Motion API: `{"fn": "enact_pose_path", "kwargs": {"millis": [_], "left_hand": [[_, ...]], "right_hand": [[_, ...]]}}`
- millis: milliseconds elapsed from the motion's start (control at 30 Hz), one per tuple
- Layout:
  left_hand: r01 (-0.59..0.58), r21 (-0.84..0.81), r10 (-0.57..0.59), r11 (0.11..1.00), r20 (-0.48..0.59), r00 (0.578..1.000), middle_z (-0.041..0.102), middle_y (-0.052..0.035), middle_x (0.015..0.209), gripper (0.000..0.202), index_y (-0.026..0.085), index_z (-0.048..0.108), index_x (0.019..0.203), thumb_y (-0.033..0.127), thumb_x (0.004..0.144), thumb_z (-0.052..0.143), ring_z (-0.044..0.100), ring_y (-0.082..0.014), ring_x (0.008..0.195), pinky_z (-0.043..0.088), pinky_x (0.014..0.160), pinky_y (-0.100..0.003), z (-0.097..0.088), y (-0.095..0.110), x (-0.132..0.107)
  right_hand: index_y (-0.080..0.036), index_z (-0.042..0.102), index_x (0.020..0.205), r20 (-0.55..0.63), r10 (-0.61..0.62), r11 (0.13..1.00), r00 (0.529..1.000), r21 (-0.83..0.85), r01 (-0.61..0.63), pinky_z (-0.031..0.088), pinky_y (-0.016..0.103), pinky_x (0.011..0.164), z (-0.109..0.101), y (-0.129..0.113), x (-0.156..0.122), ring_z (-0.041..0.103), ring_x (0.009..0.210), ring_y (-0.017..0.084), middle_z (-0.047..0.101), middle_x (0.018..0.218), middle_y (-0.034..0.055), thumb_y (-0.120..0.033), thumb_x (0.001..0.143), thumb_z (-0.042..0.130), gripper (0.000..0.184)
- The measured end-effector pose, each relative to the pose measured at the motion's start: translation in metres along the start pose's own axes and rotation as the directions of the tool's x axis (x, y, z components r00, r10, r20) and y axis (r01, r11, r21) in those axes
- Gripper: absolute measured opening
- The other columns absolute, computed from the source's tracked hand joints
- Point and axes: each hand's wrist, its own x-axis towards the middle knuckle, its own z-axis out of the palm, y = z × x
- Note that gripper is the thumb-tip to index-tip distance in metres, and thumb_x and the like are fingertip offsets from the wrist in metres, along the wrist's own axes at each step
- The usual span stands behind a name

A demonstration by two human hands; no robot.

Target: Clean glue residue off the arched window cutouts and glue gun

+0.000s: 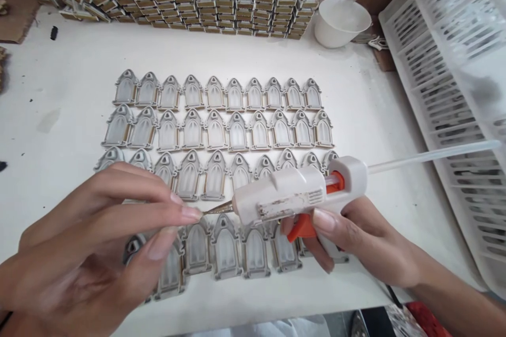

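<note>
My right hand (356,242) is wrapped round the handle of a white hot glue gun (284,192), with fingers by its orange trigger (302,228). A long translucent glue stick (430,157) sticks out of its back. The metal nozzle points left and meets the fingertips of my left hand (106,231). Thumb and fingers of that hand are pinched together; anything between them is too small or hidden to make out. Beneath both hands lie rows of small grey arched window-shaped pieces (214,178) with frosted panes, some covered by my hands and the gun.
Stacks of the same arched pieces (225,8) stand along the back of the white table (71,168). A white cup (342,23) is at the back right. A white slatted plastic crate (438,89) fills the right side. Cardboard (18,18) lies at the far left.
</note>
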Motion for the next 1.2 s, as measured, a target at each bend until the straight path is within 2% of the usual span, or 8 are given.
{"fn": "enact_pose_path", "kwargs": {"millis": [400, 567, 900, 1200], "left_hand": [[0.066, 0.024, -0.064, 0.998, -0.059, 0.996, 0.081, -0.0013, 0.094, 0.042, 0.043, 0.096, 0.114, 0.008, 0.094, 0.081, 0.075, -0.0261, 0.086, 0.060, 0.077, -0.052, 0.0037, 0.0000, 0.0007], [0.049, 0.016, -0.048, 0.999, -0.030, 0.998, 0.082, -0.0007, 0.096, 0.041, 0.040, 0.095, 0.114, 0.007, 0.095, 0.081, 0.076, -0.0252, 0.087, 0.060, 0.079, -0.050, 0.0018, -0.0010, 0.0014], [0.073, 0.029, -0.072, 0.997, -0.046, 0.996, 0.083, -0.0012, 0.091, 0.034, 0.039, 0.094, 0.105, 0.010, 0.094, 0.081, 0.076, -0.0259, 0.084, 0.060, 0.073, -0.050, 0.0037, 0.0025, 0.0055], [0.071, 0.044, -0.070, 0.996, -0.036, 0.997, 0.082, 0.0000, 0.095, 0.032, 0.038, 0.092, 0.107, 0.009, 0.096, 0.081, 0.076, -0.0257, 0.086, 0.061, 0.081, -0.051, 0.0014, 0.0027, 0.0044]], "right_hand": [[-0.024, 0.084, 0.103, -0.007, 0.017, 1.000, 1.000, -0.006, -0.017, 0.051, 0.034, 0.059, -0.0002, 0.0014, -0.0027, 0.059, 0.054, 0.017, 0.062, 0.064, 0.0004, -0.083, 0.110, 0.068, 0.061], [-0.021, 0.080, 0.108, 0.054, -0.036, 0.999, 0.998, 0.009, 0.036, 0.049, 0.031, 0.059, -0.0011, 0.0053, -0.0017, 0.056, 0.056, 0.015, 0.059, 0.065, -0.0021, -0.073, 0.116, 0.063, 0.056], [-0.019, 0.081, 0.108, 0.037, -0.018, 1.000, 0.999, 0.000, 0.018, 0.050, 0.032, 0.058, -0.0001, 0.0035, -0.0029, 0.058, 0.056, 0.018, 0.059, 0.061, -0.0019, -0.076, 0.114, 0.064, 0.060], [-0.022, 0.080, 0.110, 0.041, -0.018, 0.999, 0.999, 0.032, 0.017, 0.049, 0.030, 0.060, -0.0024, 0.0066, -0.0051, 0.056, 0.056, 0.016, 0.059, 0.064, -0.0029, -0.073, 0.115, 0.065, 0.054]]}}
